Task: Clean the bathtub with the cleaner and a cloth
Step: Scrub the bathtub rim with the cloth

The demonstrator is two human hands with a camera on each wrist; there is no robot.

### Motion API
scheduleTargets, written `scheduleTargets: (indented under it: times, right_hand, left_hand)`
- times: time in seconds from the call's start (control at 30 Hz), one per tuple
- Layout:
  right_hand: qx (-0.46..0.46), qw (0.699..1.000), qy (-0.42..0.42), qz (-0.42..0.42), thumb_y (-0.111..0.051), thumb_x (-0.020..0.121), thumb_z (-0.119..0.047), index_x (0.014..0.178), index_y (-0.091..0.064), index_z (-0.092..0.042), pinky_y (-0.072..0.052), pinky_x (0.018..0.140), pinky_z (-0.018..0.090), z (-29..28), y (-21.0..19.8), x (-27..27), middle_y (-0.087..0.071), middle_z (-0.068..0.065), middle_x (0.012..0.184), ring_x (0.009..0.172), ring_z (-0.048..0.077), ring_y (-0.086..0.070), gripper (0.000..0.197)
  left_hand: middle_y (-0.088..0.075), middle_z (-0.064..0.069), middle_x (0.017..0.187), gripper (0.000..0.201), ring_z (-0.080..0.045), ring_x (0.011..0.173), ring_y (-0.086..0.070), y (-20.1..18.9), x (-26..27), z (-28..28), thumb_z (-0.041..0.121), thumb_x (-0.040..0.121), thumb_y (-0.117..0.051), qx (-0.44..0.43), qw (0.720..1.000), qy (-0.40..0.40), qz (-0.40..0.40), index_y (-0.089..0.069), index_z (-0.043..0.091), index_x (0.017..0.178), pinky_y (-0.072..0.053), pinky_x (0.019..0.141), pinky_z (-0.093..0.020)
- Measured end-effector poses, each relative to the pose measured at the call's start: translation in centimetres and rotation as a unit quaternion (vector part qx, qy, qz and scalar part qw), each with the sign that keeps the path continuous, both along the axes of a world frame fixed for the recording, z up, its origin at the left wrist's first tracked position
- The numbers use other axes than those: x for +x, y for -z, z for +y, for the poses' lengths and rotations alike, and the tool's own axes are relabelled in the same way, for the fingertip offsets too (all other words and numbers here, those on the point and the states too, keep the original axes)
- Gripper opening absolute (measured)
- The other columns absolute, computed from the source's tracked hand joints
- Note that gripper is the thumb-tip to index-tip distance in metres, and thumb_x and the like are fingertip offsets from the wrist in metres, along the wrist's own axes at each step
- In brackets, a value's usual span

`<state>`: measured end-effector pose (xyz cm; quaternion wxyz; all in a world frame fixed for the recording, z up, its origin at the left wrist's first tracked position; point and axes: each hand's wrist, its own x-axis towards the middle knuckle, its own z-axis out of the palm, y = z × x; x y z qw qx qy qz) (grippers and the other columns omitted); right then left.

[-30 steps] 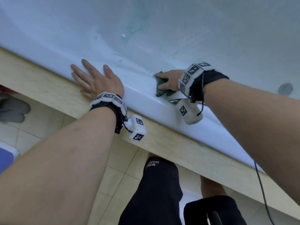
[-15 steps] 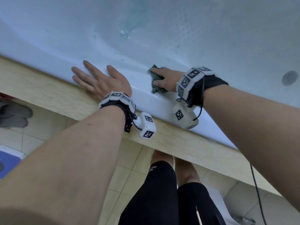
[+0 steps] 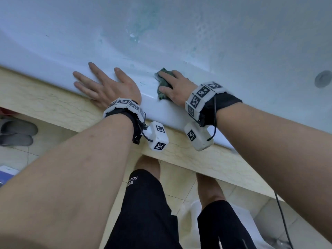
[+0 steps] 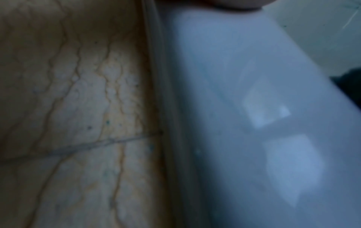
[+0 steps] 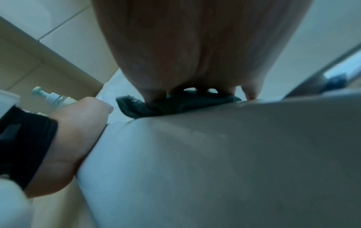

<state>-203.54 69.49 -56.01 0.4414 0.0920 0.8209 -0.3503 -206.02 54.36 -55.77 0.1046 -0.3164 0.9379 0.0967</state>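
The white bathtub's rim (image 3: 161, 112) runs slantwise across the head view. My left hand (image 3: 107, 87) lies flat on the rim, fingers spread and straight. Just to its right, my right hand (image 3: 177, 88) presses a crumpled dark green cloth (image 3: 164, 83) onto the rim's inner edge, fingers laid over it. In the right wrist view the fingertips bear down on the cloth (image 5: 136, 108) at the top of the rim (image 5: 215, 154), with the left hand (image 5: 78, 123) close by. A pump bottle (image 5: 50, 96) shows behind the left hand. The left wrist view shows only the rim (image 4: 254, 123).
Greenish streaks (image 3: 143, 27) mark the tub's inner wall. A round fitting (image 3: 323, 79) sits in the wall at far right. A beige marble ledge (image 3: 53, 105) borders the tub. Grey slippers (image 3: 16, 133) lie on the tiled floor at left. A black cable (image 3: 283, 221) hangs from my right arm.
My right hand has slid the cloth left along the rim, closer to the left hand, and its fingers have flattened over the cloth. The left hand has stayed flat on the rim.
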Motion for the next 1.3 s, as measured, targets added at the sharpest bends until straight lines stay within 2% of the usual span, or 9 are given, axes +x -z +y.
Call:
scheduleTargets:
  times: [0.1,0.23,0.4,0.5,0.6,0.77,0.93,1.13,1.3]
  right_hand:
    - [0.019,1.000,0.011,0.005,-0.038,0.098,-0.043,0.146,-0.024,-0.033,-0.023,0.109,0.033,-0.9,-0.2,-0.3,-0.024,0.003,0.150,0.132,0.031,-0.034,0.051]
    - [0.043,0.999,0.012,0.009,-0.038,0.098,-0.041,0.146,-0.025,-0.033,-0.026,0.105,0.032,-3.3,-0.7,-1.6,-0.028,0.001,0.148,0.132,0.027,-0.034,0.050]
    - [0.060,0.998,0.029,-0.006,-0.036,0.098,-0.042,0.145,-0.026,-0.036,-0.026,0.103,0.033,-6.0,-1.4,-2.7,-0.027,-0.001,0.149,0.131,0.029,-0.035,0.049]
    - [0.078,0.996,0.039,-0.019,-0.035,0.099,-0.037,0.142,-0.033,-0.035,-0.025,0.102,0.029,-4.7,-2.3,-2.3,-0.025,-0.009,0.151,0.137,0.021,-0.027,0.043]
    - [0.122,0.992,0.011,-0.036,-0.029,0.102,-0.033,0.140,-0.038,-0.032,-0.022,0.106,0.031,-2.6,-2.9,-1.1,-0.021,-0.011,0.154,0.140,0.018,-0.019,0.039]
    - [0.155,0.981,0.101,-0.052,-0.031,0.095,-0.046,0.141,-0.033,-0.042,-0.017,0.109,0.046,-4.0,-0.7,-0.9,-0.027,-0.004,0.149,0.134,0.028,-0.030,0.045]
    - [0.100,0.993,0.061,-0.014,-0.031,0.094,-0.048,0.140,-0.031,-0.043,-0.015,0.110,0.048,-8.1,0.0,-3.5,-0.028,-0.004,0.149,0.133,0.028,-0.032,0.046]
    - [0.110,0.993,0.050,0.015,-0.031,0.094,-0.051,0.142,-0.026,-0.046,-0.015,0.112,0.051,-4.9,0.2,-0.9,-0.025,-0.007,0.150,0.133,0.025,-0.032,0.048]
    - [0.126,0.991,0.025,0.040,-0.028,0.095,-0.051,0.145,-0.021,-0.042,-0.011,0.114,0.052,-4.6,-0.4,0.6,-0.017,-0.002,0.154,0.139,0.026,-0.021,0.052]
  left_hand:
    - [0.005,-0.009,0.161,0.065,-0.029,0.148,0.005,0.2,-0.1,-0.1,0.050,0.094,-0.030,0.002,1.000,0.007,-0.007,-0.018,0.026,0.153,-0.022,0.114,-0.042]
    - [0.009,-0.009,0.161,0.063,-0.028,0.148,0.010,-0.3,-0.2,-0.1,0.049,0.095,-0.032,0.031,0.999,0.012,-0.032,-0.016,0.029,0.153,-0.015,0.115,-0.047]
    - [0.012,-0.005,0.161,0.063,-0.022,0.148,0.011,-0.9,-1.5,-2.5,0.043,0.099,-0.032,0.064,0.995,0.035,-0.064,-0.009,0.025,0.154,-0.006,0.115,-0.053]
    - [0.011,-0.004,0.161,0.062,-0.019,0.148,0.011,-0.8,-3.8,-5.7,0.042,0.100,-0.030,0.064,0.995,0.051,-0.061,-0.007,0.024,0.155,-0.003,0.115,-0.055]
    - [0.010,-0.004,0.161,0.062,-0.020,0.148,0.011,-0.6,-5.3,-6.9,0.043,0.099,-0.029,0.051,0.995,0.053,-0.061,-0.008,0.024,0.154,-0.005,0.114,-0.058]
    - [0.004,-0.003,0.162,0.060,-0.022,0.148,0.007,-0.4,-4.7,-6.6,0.041,0.097,-0.030,0.032,0.996,0.068,-0.042,-0.016,0.027,0.153,-0.008,0.114,-0.057]
    - [0.002,-0.001,0.162,0.059,-0.023,0.148,0.007,-0.1,-4.7,-6.8,0.040,0.096,-0.030,0.027,0.997,0.072,-0.030,-0.017,0.028,0.153,-0.007,0.114,-0.058]
    - [0.000,-0.001,0.162,0.058,-0.023,0.149,0.006,0.0,-4.8,-6.7,0.040,0.097,-0.029,0.014,0.997,0.070,-0.025,-0.017,0.029,0.153,-0.008,0.114,-0.058]
    - [0.001,-0.002,0.162,0.058,-0.025,0.149,0.006,0.0,-4.7,-6.7,0.041,0.098,-0.028,0.011,0.996,0.080,-0.032,-0.016,0.029,0.153,-0.007,0.114,-0.059]
